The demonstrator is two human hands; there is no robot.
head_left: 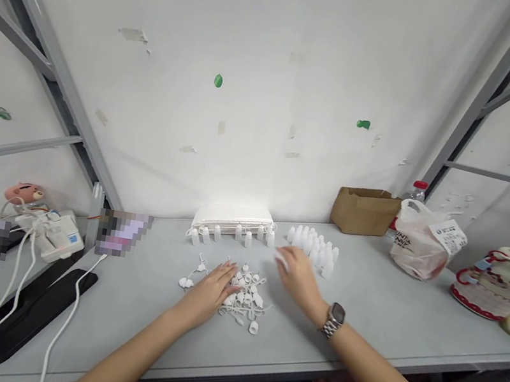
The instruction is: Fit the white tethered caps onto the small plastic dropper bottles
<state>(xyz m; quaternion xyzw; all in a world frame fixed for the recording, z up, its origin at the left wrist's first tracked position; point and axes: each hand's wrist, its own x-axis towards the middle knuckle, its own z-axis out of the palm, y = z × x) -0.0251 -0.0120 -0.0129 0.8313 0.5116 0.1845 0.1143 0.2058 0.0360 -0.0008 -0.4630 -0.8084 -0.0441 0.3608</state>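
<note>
Hands: left (209, 293) flat on caps (245, 296), right (299, 279) pinching upright bottle (281, 258) (blurred).

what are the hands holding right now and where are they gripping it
The right hand seems to pinch a small white bottle at its fingertips; the exact grip point is too blurred to tell. The left hand rests flat on the pile of white caps, gripping nothing visible.

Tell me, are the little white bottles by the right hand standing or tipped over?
Standing. The white bottles sit upright in a cluster, tips pointing up.
</note>
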